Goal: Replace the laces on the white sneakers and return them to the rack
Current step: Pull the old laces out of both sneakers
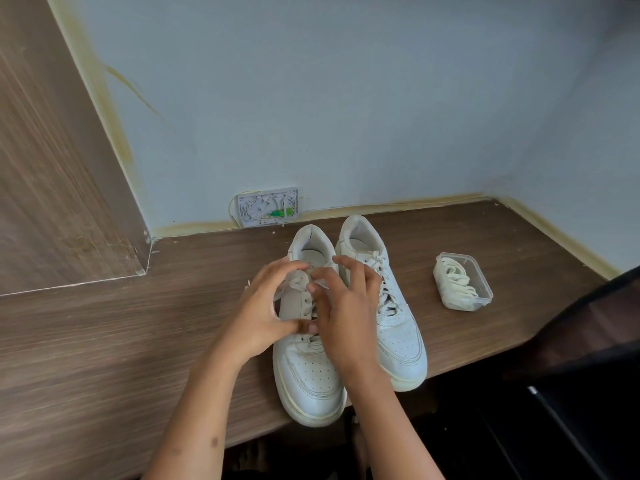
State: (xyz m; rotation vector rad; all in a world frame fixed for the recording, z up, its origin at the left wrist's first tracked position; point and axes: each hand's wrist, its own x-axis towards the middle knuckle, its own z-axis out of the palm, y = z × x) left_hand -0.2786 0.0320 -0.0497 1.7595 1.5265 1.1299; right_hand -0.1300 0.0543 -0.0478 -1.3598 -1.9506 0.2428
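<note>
Two white sneakers side by side on the wood table (104,341), toes toward the person and just over the near edge, heels toward the wall. Landmark: left sneaker (308,375).

Left hand (266,317) sits over the left sneaker's lacing area, on its left side. Fingers curled over the tongue top, thumb hooked in low near the bottom eyelets. It looks to be gripping the upper or lace there; exact contact is hidden by the fingers.

Right hand (343,313) is on the left sneaker's right side, between the two shoes. Fingers bent and spread, fingertips at the old lace (294,284), apparently pinching it near the upper eyelets. The pinch itself is too small to confirm. The two thumbs nearly touch over the lower eyelets.

Old lace is loose and partly slack across the left sneaker's top eyelets.

Right sneaker (391,323) touches the left sneaker's right side, fully laced, not held.

Right of the left sneaker, past the other shoe and well apart: a clear plastic tub (483,289), open, with cream laces (457,282) bundled inside.

Behind the left sneaker, at the wall base: an open white wall box (266,209) with a green part inside.
</note>
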